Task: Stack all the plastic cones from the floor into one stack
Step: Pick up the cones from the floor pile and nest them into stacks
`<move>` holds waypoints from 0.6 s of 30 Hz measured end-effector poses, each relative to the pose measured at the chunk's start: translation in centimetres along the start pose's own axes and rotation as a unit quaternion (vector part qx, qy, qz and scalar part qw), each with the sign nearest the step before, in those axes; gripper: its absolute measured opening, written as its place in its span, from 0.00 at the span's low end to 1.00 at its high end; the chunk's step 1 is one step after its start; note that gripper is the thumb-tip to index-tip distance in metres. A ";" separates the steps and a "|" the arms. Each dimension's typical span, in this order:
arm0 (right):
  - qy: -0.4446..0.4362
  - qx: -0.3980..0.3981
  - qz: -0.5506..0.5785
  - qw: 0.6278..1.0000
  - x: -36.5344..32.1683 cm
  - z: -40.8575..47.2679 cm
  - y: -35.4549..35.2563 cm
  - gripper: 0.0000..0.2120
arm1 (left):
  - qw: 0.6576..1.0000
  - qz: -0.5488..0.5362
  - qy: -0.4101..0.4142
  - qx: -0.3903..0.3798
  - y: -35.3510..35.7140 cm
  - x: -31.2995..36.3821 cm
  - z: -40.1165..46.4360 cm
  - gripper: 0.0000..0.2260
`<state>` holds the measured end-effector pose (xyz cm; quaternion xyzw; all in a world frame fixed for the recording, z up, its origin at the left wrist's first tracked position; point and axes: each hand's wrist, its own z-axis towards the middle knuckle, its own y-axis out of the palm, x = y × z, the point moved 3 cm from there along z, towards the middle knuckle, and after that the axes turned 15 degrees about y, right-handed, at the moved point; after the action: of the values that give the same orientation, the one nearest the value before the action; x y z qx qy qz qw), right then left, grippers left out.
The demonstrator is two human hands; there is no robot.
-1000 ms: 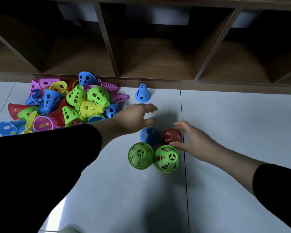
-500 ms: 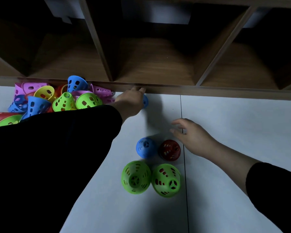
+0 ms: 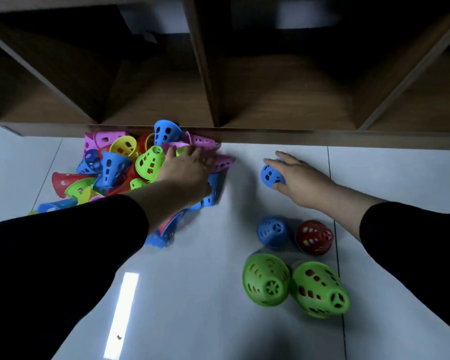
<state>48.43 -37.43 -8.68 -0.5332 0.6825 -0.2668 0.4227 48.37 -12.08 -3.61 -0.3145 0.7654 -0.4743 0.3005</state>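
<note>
1. Your left hand (image 3: 185,168) lies on the cone pile (image 3: 130,167) at far left; blur hides whether it grasps anything.
2. Your right hand (image 3: 300,179) grasps a small blue cone (image 3: 270,175), far of four upright cones (image 3: 294,263).

left hand (image 3: 185,170): now on pile (image 3: 120,165) | right hand (image 3: 302,178): took blue cone (image 3: 270,175)

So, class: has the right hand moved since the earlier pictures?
Yes. The right hand has moved away from the red cone toward the shelf, and now grips a lone blue cone.
</note>
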 end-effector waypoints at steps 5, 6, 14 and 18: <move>-0.002 0.040 -0.040 0.998 -0.4 -0.3 0.5 0.19 | 0.998 -0.016 0.049 -0.041 0.7 -1.6 -1.5 0.36; 0.007 0.040 -0.048 0.998 -0.1 -0.6 0.5 0.19 | 0.997 -0.018 0.062 -0.037 0.7 -1.6 -1.5 0.36; 0.042 0.098 0.008 0.994 2.7 -3.6 -2.6 0.17 | 0.997 -0.046 0.054 0.026 -0.2 -1.3 -2.1 0.25; 0.019 0.173 0.078 0.982 3.2 -6.9 -6.4 0.17 | 0.977 -0.103 0.058 0.180 -2.6 0.6 -3.8 0.24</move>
<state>45.48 -42.89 -0.96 -0.3923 0.6732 -0.3571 0.5152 45.64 -11.43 0.09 -0.3046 0.6473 -0.6500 0.2563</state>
